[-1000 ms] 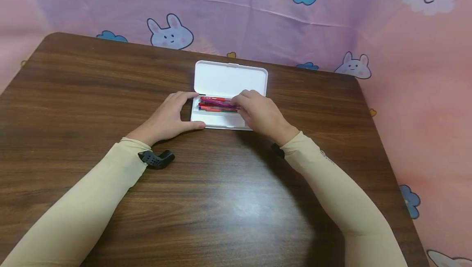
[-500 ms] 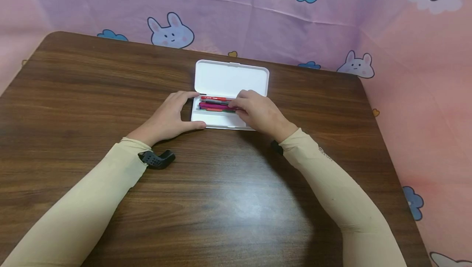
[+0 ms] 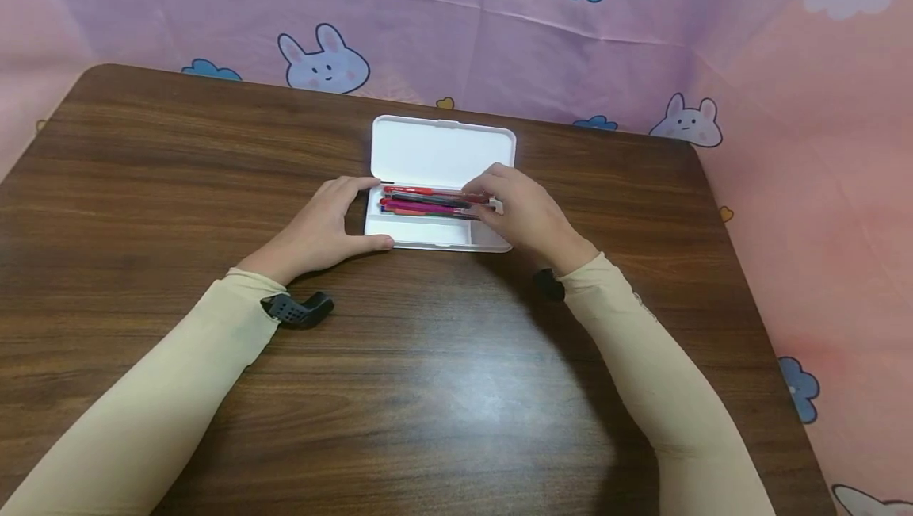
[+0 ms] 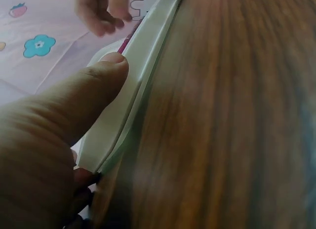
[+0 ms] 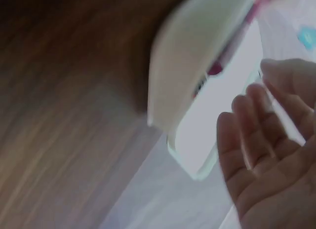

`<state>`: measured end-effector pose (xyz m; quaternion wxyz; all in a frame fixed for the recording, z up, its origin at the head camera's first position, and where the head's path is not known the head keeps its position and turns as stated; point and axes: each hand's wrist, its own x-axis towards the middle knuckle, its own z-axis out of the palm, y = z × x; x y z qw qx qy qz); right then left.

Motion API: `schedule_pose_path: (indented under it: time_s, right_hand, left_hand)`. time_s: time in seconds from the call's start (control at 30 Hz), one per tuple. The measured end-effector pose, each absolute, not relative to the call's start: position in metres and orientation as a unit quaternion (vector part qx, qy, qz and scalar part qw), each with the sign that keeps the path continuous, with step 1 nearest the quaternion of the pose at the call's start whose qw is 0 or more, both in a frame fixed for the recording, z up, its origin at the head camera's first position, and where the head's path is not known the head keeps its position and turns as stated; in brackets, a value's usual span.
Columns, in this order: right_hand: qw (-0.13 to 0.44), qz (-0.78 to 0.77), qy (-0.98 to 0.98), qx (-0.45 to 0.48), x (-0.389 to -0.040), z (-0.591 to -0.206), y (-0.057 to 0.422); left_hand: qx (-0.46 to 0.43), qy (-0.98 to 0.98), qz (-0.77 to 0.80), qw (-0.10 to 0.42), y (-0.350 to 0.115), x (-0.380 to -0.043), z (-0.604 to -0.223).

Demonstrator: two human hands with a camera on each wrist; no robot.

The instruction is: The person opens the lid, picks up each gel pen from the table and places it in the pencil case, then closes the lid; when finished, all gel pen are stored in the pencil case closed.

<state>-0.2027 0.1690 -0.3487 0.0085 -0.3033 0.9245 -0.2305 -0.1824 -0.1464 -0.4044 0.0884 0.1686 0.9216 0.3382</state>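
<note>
A white pencil case (image 3: 431,233) lies open on the table, its lid raised at the back. Several pens rest lengthwise in its rear compartment, among them a red pen (image 3: 414,190) and a magenta pen (image 3: 417,205). My left hand (image 3: 310,231) holds the case's left end, thumb at the front corner and forefinger at the back one. In the left wrist view that thumb (image 4: 98,78) presses on the case's rim. Over the right ends of the pens hovers my right hand (image 3: 535,211). Its loosely bent fingers (image 5: 232,145) hold nothing in the right wrist view.
The brown wooden table (image 3: 399,389) stretches around the case on all sides. Behind it and to the right hangs a pink and purple cloth (image 3: 442,32) printed with bunnies and flowers. A black strap (image 3: 296,310) sits at my left wrist.
The magenta pen has been lowered among the others, and my right hand has let go and moved right. More of the pens and the right compartment now show. My left hand keeps its place.
</note>
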Motion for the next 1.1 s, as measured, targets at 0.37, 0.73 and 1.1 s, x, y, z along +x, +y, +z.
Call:
schedule_pose_path:
  time_s: [0.37,0.73,1.1]
  right_hand:
    - [0.164,-0.525,0.835,-0.007,-0.205,-0.354,0.214]
    - [0.252,-0.534,0.806,-0.042,-0.208,-0.365,0.218]
    - [0.239,-0.534,0.805,-0.094,-0.210,-0.369,0.224]
  left_hand:
    - [0.097,0.883,0.446,0.107,-0.153,-0.187,-0.381]
    - [0.046,0.760,0.599,0.248,-0.149,-0.192,-0.363]
    - [0.045,0.763,0.599,0.239,-0.142,-0.191,-0.356]
